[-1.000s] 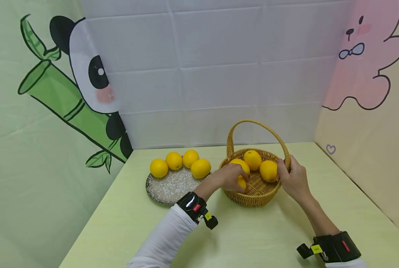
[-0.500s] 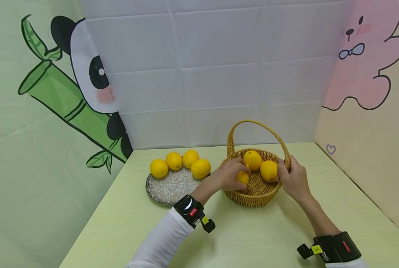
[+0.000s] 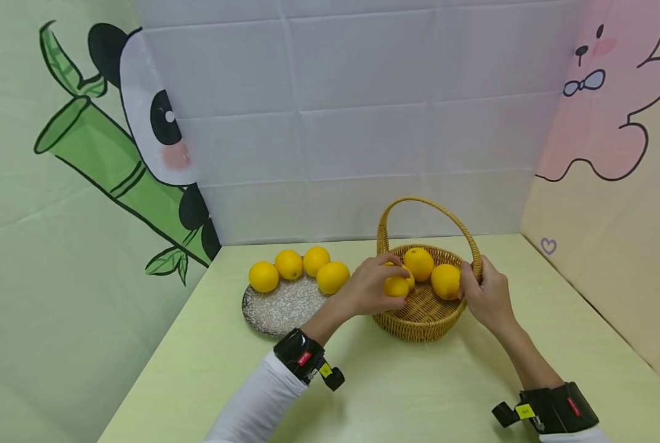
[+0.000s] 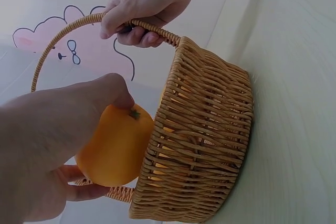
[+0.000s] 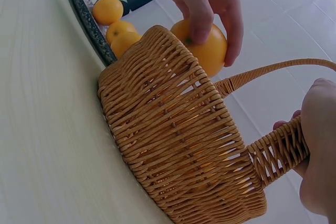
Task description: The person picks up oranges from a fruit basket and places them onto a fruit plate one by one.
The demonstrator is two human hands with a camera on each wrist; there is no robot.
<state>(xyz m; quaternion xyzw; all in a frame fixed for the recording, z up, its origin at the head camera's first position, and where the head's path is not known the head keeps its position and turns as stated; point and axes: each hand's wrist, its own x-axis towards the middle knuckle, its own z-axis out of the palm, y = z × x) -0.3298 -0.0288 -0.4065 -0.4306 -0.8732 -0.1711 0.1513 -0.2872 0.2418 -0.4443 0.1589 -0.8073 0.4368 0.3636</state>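
Note:
My left hand [image 3: 370,287] pinches an orange [image 3: 398,285] between thumb and fingers at the left rim of the wicker basket [image 3: 415,332]. In the left wrist view this orange [image 4: 118,148] shows its green stem end beside the thumb and sits at rim height. Another orange [image 3: 410,278] peeks out just behind it, mostly hidden. Two more oranges, one at the back [image 3: 418,264] and one at the right [image 3: 446,282], lie inside the basket. My right hand [image 3: 487,296] grips the base of the basket's arched handle [image 3: 430,205] on the right side.
Left of the basket lies a round speckled grey plate [image 3: 285,311] with several oranges [image 3: 332,277] along its back and right edge. Both stand on a pale table [image 3: 418,394]. A white cloth wall [image 3: 363,135] rises behind, with printed side walls left and right.
My left hand has taken hold of an orange inside the basket and lifted it up and slightly left to the rim. The right hand has stayed on the handle.

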